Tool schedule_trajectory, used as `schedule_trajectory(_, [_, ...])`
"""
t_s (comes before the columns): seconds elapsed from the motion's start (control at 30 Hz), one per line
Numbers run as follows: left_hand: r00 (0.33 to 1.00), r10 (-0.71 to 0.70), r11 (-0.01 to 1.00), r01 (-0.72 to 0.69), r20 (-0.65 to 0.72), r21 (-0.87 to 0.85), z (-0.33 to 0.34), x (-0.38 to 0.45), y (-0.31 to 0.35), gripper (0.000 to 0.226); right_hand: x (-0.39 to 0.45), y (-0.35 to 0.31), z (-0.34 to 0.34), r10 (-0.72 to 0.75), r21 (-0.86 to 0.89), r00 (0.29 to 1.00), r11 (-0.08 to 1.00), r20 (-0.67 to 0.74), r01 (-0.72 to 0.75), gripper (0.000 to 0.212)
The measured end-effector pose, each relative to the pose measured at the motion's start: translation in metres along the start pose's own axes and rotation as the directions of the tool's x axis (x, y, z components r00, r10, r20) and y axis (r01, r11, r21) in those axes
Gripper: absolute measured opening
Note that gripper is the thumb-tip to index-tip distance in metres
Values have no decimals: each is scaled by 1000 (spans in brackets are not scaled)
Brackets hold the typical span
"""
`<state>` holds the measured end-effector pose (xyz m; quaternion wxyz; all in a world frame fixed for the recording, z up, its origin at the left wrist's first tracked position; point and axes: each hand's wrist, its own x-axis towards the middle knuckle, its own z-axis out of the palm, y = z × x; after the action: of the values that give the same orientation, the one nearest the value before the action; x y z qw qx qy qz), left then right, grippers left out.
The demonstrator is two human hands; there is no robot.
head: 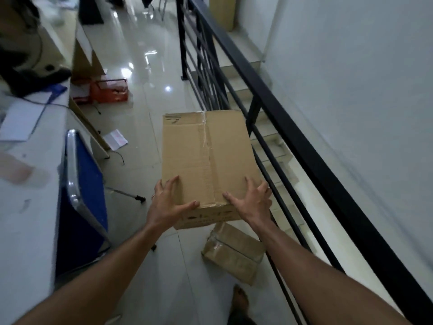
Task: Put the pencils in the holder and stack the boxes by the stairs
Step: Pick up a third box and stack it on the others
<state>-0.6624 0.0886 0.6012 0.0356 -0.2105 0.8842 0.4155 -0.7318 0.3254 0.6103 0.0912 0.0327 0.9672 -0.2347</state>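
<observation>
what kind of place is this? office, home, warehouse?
Probably a small office or shop upstairs landing: a black stair railing guards steps going down, a white desk holds papers, and a blue folding chair stands on glossy tiled floor.

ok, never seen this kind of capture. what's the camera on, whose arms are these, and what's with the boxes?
There is no robot here. One wide-angle camera sits on a person's head and looks forward and down, so the two bare arms are the wearer's own.

The left hand and right hand have spread fingers on the near end of a large brown cardboard box with a taped top seam. Whether it is lifted or resting cannot be told.

Below its near end a smaller tape-wrapped brown cardboard box lies on the pale glossy tiled floor. A black metal stair railing runs along the right; a blue folding chair stands on the left.
</observation>
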Motion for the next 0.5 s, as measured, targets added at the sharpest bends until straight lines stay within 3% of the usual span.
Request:
schedule_trajectory(0.27, [961,192,974,-211,198,80,-60,-57,8,115,-130,-17,-18,227,112,964,971,-142,-212,99])
schedule_trajectory(0.5, [861,304,920,-377,409,110,-71,-125,19,112,-251,3,-24,421,182,873,905,-244,-385,95])
